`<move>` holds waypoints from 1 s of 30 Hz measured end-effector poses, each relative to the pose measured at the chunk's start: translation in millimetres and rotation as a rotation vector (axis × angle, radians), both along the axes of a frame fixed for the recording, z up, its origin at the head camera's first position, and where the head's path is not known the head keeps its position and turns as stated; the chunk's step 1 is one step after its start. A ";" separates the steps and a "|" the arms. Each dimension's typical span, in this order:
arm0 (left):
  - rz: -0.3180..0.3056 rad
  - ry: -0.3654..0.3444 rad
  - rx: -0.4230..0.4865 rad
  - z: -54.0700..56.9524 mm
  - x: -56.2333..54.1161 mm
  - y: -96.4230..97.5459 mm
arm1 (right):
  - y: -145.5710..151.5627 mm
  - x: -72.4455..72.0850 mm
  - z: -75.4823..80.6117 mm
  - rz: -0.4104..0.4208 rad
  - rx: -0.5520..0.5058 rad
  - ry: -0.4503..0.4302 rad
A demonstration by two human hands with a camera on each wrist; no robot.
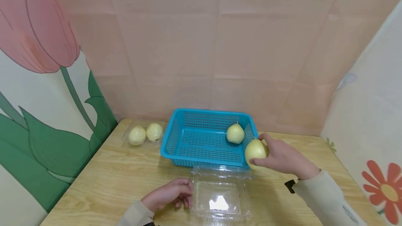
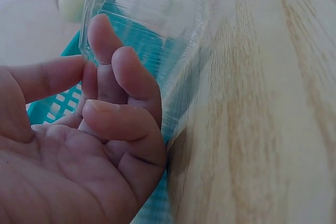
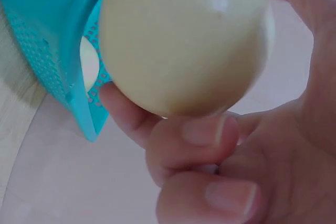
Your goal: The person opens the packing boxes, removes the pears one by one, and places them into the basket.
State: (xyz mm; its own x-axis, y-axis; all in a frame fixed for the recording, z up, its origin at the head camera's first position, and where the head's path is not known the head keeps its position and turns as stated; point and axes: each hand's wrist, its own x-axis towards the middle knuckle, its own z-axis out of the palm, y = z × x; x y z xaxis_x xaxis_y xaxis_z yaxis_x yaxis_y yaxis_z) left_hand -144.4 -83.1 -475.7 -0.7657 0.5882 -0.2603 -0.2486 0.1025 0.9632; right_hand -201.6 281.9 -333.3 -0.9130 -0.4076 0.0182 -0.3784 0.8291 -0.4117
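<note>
Head view: right hand [image 1: 277,154] clamped on pale pear [image 1: 253,151], thumb and fingers round it, just at blue basket's [image 1: 188,161] right front corner; forearm angled in from lower right. Left hand [image 1: 172,193] low over counter [image 1: 103,187], fingers curled, thumb and finger pinching clear container's [image 1: 216,193] left edge. Four pears total: one gripped, one basket pear [image 1: 235,134], two tray pears [image 1: 137,135] in clear tray [image 1: 125,136].
</note>
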 end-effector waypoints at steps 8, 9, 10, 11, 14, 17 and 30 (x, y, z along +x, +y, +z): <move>-0.002 0.004 0.009 -1.5 1.7 -3.2 | -8.3 -17.4 -6.3 -0.021 0.007 0.012; -0.003 0.002 0.011 -1.2 2.1 -3.3 | -9.7 -18.6 -6.4 -0.026 0.008 0.014; -0.003 0.003 0.015 -1.1 2.4 -3.1 | -10.6 -19.7 -6.7 -0.035 0.008 0.009; -0.006 0.003 0.019 -1.0 2.4 -2.6 | -11.2 -20.9 -7.3 -0.041 0.005 0.008; -0.014 0.002 0.025 -0.3 1.6 -0.4 | -10.1 -25.3 -10.7 -0.059 0.000 0.017; -0.020 0.003 0.029 0.6 1.9 0.2 | -9.7 -32.0 -15.8 -0.057 -0.013 0.026; -0.026 0.008 0.030 -2.0 -0.5 -0.6 | -22.2 -54.9 -21.7 -0.021 -0.039 -0.003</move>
State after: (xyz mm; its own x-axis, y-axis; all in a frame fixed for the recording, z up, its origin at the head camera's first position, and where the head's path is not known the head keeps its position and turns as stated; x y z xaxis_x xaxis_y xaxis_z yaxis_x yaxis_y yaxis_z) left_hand -144.9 -83.7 -477.7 -0.7522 0.6152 -0.2361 -0.2382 0.0802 0.9679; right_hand -256.5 259.6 -355.0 -0.9214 -0.3873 0.0305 -0.3595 0.8202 -0.4451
